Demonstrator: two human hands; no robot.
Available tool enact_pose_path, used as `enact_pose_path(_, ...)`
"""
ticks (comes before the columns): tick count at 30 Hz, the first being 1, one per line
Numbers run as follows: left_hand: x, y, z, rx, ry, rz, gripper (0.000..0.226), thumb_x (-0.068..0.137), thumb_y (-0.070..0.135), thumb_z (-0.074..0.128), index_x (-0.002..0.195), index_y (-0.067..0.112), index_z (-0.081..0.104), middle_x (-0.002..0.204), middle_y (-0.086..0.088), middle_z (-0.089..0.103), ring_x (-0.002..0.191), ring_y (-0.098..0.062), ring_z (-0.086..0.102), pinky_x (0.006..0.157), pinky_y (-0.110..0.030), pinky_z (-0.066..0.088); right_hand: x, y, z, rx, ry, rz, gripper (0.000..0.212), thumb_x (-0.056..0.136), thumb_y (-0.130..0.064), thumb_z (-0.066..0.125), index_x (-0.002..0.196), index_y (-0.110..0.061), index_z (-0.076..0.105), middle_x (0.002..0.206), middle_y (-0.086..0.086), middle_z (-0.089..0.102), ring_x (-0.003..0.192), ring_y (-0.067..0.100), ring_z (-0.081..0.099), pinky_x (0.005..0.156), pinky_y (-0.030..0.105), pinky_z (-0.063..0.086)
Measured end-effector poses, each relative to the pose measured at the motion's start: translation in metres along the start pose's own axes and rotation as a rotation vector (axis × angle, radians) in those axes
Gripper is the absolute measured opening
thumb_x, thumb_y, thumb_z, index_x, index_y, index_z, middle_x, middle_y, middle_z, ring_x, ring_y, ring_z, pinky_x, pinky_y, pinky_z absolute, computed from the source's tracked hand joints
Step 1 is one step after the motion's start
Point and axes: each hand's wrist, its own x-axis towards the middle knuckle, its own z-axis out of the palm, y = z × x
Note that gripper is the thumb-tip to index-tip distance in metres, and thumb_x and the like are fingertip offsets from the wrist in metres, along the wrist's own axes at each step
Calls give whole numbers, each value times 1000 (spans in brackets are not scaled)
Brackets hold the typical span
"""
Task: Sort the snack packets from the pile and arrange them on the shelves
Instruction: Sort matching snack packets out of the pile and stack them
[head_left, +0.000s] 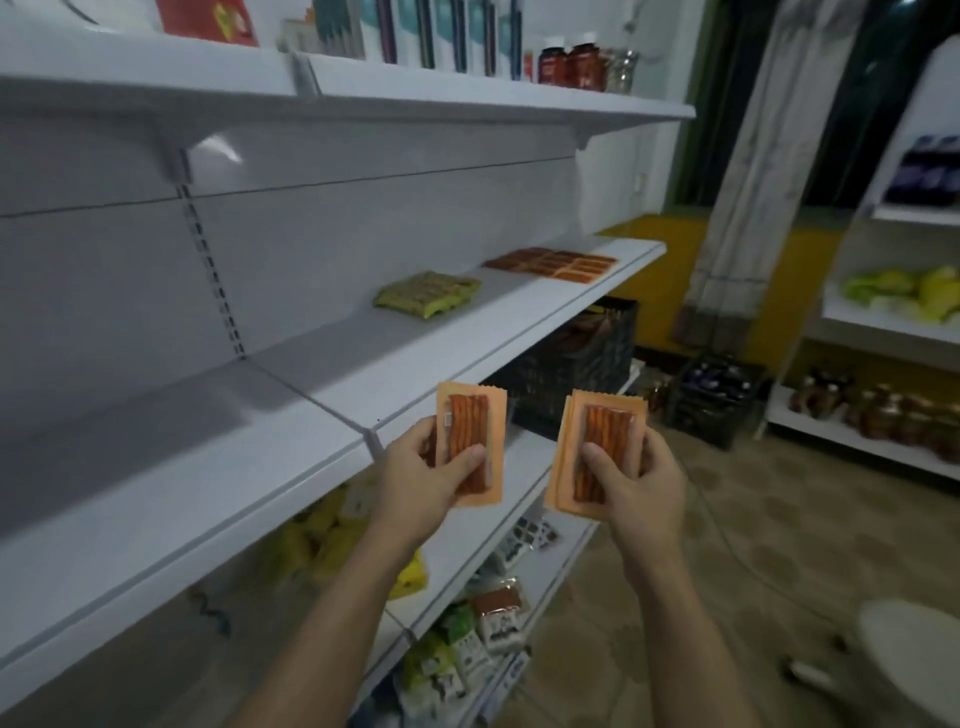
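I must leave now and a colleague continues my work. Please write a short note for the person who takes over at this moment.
Left hand: grips an orange packet, thumb on top.
Right hand: grips a small orange stack, thumb on top.
Both are held in front of the middle shelf, not yet placed.
Done: an orange row and green packets lie flat at the shelf's far end.
Left: probably add the held packets to the orange row, then sort the mixed pile on the lower shelf.
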Motion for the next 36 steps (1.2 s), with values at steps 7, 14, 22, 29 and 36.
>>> enact_pose_path(7,10,-1,71,-96,-172,-15,21,87,10,72,101,25,71,91,10,76,86,-9,72,75,-26,58,18,11,-57,-28,110,60,19,88,-16,71,105,-22,66,98,-3,72,87,10,70,77,35,59)
enact_pose_path(14,45,-19,137,-187,-303,-39,21,88,11,71,101,27,72,91,9,76,87,-12,72,74,-30,58,53,25,-92,-96,214,101,18,89,-15,70,100,-28,67,98,-1,74,90,15,71,84,48,58)
enact_pose_path(22,141,-43,190,-235,-386,-78,19,89,14,71,106,24,71,93,9,76,89,-8,71,78,-28,58,149,44,-75,-141,263,97,20,89,-15,70,104,-27,67,97,-3,74,90,14,72,80,43,60)
enact_pose_path(29,229,-55,233,-251,-421,-51,17,89,15,70,105,22,71,93,7,76,88,-9,71,78,-31,59,232,61,-52,-130,283,97,24,88,-15,70,110,-23,66,100,-3,74,91,13,71,83,43,59)
enact_pose_path(36,274,-59,291,-235,-482,-73,23,89,15,70,111,22,70,96,9,76,92,-9,71,83,-36,59,289,82,-80,-76,337,122,21,88,-15,70,107,-23,67,100,1,74,93,21,72,84,50,58)
